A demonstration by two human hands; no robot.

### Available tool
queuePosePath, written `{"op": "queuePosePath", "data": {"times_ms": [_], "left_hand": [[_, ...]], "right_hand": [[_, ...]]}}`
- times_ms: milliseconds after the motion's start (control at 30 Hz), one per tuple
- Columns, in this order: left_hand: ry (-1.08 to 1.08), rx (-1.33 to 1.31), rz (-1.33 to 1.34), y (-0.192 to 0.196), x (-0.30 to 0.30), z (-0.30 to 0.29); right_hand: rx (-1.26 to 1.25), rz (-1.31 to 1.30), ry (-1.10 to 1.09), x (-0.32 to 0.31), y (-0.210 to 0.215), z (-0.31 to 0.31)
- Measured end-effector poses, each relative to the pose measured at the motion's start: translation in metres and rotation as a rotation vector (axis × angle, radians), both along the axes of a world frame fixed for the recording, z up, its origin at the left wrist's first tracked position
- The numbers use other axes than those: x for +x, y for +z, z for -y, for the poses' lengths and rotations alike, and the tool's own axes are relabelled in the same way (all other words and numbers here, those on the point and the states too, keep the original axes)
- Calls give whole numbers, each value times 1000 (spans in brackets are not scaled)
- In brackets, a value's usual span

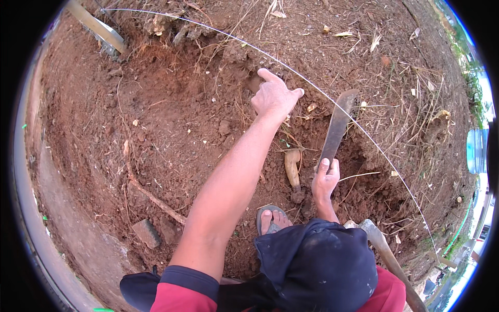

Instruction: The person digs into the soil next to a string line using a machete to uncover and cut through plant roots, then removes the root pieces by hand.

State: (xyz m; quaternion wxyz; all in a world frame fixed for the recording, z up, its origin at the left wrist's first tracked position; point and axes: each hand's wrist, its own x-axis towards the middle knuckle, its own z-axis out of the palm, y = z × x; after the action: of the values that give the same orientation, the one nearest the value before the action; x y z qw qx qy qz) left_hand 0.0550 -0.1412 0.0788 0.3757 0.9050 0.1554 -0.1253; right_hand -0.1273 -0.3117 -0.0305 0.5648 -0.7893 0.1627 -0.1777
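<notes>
Right hand (326, 179) is wrapped round the grip end of a machete (338, 120), handle lost inside the fist, so can't tell what it's made of; blade angles up and away over the dug soil (171, 125). Blade is flat metal, dull dark grey-brown, broad toward a blunt end, smeared. White string (244, 42) crosses it from my view; can't tell if they touch. Left hand (275, 96) is out at the end of a straight arm, back up, thumb spread to the side, one finger stretched forward, the rest tucked underneath; can't tell whether it grips anything. A smooth brown rounded lump (254, 83) shows just beside it, half masked, could be root or stone. Right forearm vanishes behind a big bulge of dark cloth (317, 265), pale flecks on it, might be a knee. Sandal (259, 221) half covered too, only toes and front strap out. Between the hands and nearer the body, a pale tan wood stub (292, 167), knobbed at the top, smooth sides, base in the dirt. Soil is red-brown, clumpy, strewn with straw and pale chips. Thin bent root (153, 196) runs lower left, ending behind the forearm; squarish grey block (146, 233) near it. Wooden tool handle (390, 255) slants out past the lower edge. Wooden stake (96, 26) cut off up top. Blue container (476, 151) at right, squashed by the lens rim, details unreadable.
</notes>
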Motion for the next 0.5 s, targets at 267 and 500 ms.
{"op": "queuePosePath", "data": {"times_ms": [267,500], "left_hand": [[-107,105,7,3,-6,3],[-136,104,68,4,-7,1]], "right_hand": [[58,-67,-6,-7,-4,-9],[-106,-103,64,-33,-36,3]]}}
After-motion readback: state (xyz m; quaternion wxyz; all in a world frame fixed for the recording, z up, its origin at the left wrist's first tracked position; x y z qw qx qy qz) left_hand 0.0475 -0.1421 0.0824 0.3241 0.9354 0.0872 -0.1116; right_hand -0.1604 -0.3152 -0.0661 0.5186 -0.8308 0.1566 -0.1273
